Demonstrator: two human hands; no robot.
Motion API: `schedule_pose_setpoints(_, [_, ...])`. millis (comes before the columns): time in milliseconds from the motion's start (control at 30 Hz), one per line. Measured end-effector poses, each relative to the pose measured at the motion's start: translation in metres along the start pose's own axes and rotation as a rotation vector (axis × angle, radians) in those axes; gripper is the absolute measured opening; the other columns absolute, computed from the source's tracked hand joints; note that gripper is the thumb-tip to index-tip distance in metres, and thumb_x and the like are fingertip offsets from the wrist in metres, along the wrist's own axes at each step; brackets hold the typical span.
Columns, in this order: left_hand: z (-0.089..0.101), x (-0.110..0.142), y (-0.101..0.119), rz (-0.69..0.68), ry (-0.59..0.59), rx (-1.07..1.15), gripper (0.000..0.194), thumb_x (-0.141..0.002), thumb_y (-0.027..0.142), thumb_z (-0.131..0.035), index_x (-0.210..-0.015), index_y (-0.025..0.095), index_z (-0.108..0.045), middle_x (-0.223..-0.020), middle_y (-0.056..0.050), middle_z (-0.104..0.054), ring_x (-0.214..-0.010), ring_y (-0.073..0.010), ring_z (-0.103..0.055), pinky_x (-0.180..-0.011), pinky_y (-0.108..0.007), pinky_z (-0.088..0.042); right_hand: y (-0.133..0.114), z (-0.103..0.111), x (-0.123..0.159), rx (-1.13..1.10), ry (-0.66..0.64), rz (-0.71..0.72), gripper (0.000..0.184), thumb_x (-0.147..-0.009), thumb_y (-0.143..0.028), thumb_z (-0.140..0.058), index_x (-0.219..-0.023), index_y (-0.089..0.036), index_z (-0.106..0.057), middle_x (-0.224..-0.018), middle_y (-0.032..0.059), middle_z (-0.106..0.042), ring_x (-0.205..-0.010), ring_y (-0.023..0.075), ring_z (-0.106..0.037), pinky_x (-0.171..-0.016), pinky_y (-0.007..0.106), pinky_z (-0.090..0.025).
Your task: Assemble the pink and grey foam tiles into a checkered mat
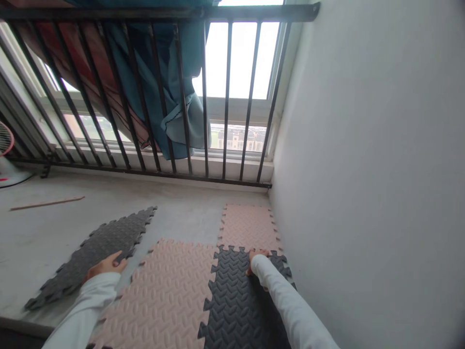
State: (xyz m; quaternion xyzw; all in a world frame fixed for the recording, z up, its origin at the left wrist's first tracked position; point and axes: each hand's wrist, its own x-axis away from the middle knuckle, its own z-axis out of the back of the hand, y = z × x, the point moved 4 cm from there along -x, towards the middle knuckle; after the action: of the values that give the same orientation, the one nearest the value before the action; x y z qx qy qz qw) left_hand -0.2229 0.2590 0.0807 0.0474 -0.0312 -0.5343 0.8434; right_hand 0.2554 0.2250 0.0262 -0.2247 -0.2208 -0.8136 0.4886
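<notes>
The right hand (pixel 257 257) was at the right of centre, on the far edge of the black foam tile (pixel 232 295), where its interlocking teeth met the small-looking pink foam tile (pixel 247 225) — a place that suggested pressure was wanted right on the joint. Its thumb stood apart from the other fingers, which lay bunched along the seam; whether they pinched a tooth or only pushed down, I could not tell. The black tile filled the lower centre-right of the frame, its left teeth along the nearer pink foam tile (pixel 178 286), so pink and black alternated like a checkerboard. The white wall (pixel 374 169) on the right probably served as a straight guide for the row. At lower left, the left hand (pixel 105 268) was at the near edge of a dark grey foam tile (pixel 103 245), apart from the pink ones; one finger reached out to the right, but the rest were too hidden to tell a pinch from a resting touch. That tile looked narrow, perhaps because it was tilted — the grip may have been steadying it. Bare concrete floor (pixel 189 220) showed between it and the joined tiles, beneath the black metal railing (pixel 119 14) across the top.
</notes>
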Motion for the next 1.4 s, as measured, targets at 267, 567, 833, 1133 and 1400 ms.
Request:
schedule_pose_setpoints(267, [0.001, 0.036, 0.187, -0.311, -0.089, 0.104, 0.045, -0.077, 0.033, -0.035, -0.116, 0.019, -0.051, -0.097, -0.005, -0.064, -0.088, -0.0157, -0.056, -0.075, -0.022, -0.041, 0.001, -0.004, -0.001, 0.011, -0.031, 0.011, 0.124, -0.034, -0.043, -0.077, -0.135, -0.021, -0.007, -0.140, 0.0220, -0.009, -0.126, 0.0387, -0.008, -0.097, 0.055, -0.018])
schedule_pose_setpoints(567, [-0.054, 0.079, 0.291, -0.519, -0.227, -0.006, 0.042, -0.073, 0.022, -0.039, -0.113, 0.028, -0.053, -0.097, -0.010, -0.063, -0.090, -0.0199, -0.058, -0.073, -0.028, -0.044, 0.002, -0.003, 0.000, 0.005, -0.041, 0.034, 0.126, -0.033, -0.044, -0.077, -0.135, -0.021, -0.007, -0.139, 0.0232, -0.011, -0.126, 0.0404, -0.007, -0.096, 0.058, -0.017])
schedule_pose_setpoints(833, [-0.067, 0.084, 0.301, -0.527, -0.310, -0.122, 0.034, -0.073, 0.016, -0.039, -0.098, 0.022, -0.062, -0.099, -0.014, -0.063, -0.095, -0.0226, -0.057, -0.072, -0.029, -0.045, 0.002, -0.002, 0.002, 0.005, -0.030, 0.023, 0.130, -0.030, -0.044, -0.079, -0.135, -0.019, -0.007, -0.138, 0.0264, -0.011, -0.125, 0.0407, -0.008, -0.096, 0.056, -0.018])
schedule_pose_setpoints(1133, [-0.061, 0.090, 0.306, -0.522, -0.308, -0.186, 0.037, -0.076, 0.011, -0.033, -0.099, 0.014, -0.062, -0.104, -0.017, -0.061, -0.097, -0.0221, -0.056, -0.076, -0.030, -0.046, 0.002, -0.002, 0.002, 0.006, -0.034, 0.027, 0.124, -0.035, -0.043, -0.077, -0.135, -0.021, -0.008, -0.139, 0.0231, -0.012, -0.125, 0.0408, -0.007, -0.096, 0.056, -0.018])
schedule_pose_setpoints(1400, [-0.055, 0.100, 0.305, -0.546, -0.306, -0.195, 0.041, -0.076, 0.006, -0.028, -0.096, 0.014, -0.063, -0.100, -0.015, -0.063, -0.094, -0.0204, -0.058, -0.076, -0.030, -0.046, 0.001, -0.004, -0.001, 0.024, -0.023, 0.021, 0.125, -0.034, -0.044, -0.077, -0.135, -0.019, -0.009, -0.138, 0.0251, -0.012, -0.125, 0.0413, -0.008, -0.095, 0.058, -0.018])
